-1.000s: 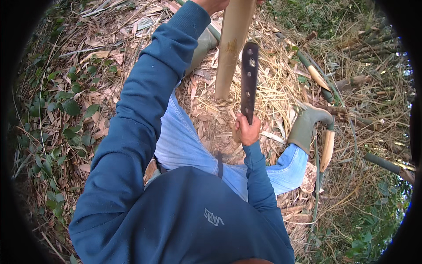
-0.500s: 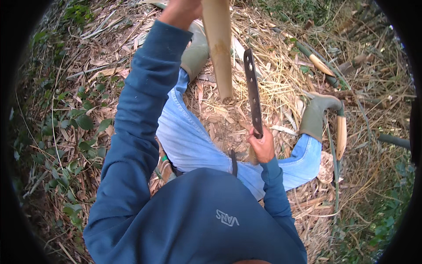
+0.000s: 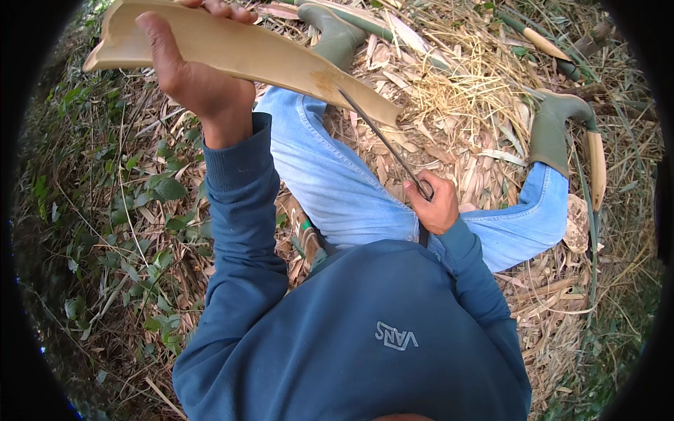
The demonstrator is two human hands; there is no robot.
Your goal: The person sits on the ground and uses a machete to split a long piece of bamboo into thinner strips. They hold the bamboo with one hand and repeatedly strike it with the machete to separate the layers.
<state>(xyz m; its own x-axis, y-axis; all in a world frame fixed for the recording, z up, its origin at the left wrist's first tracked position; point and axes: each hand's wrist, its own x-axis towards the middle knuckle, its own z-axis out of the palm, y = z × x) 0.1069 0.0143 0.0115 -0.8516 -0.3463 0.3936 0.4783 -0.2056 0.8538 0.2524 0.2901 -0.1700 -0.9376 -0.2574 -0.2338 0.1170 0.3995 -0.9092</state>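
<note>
A pale, trough-shaped length of split bamboo (image 3: 260, 59) slants across the upper left, its wide end raised at the far left. My left hand (image 3: 200, 84) grips it near that end, thumb on the near side and fingers over the far edge. In front of my lap my right hand (image 3: 437, 203) is closed round a long dark knife (image 3: 382, 139), seen nearly edge-on. The blade's tip reaches a brownish patch near the bamboo's narrower end; I cannot tell whether it touches. The handle is mostly hidden by my fingers.
My legs in blue jeans (image 3: 337, 175) and green boots (image 3: 551, 133) are spread on ground littered with dry leaves and husks. Straw (image 3: 463, 98) lies between the boots. Cut bamboo poles (image 3: 537, 42) lie at the upper right, and leafy plants (image 3: 168, 188) grow at left.
The bamboo has swung from upright to a leftward slant, its inner face now showing. The knife has turned from flat-side view to edge-on, its tip now at the bamboo.
</note>
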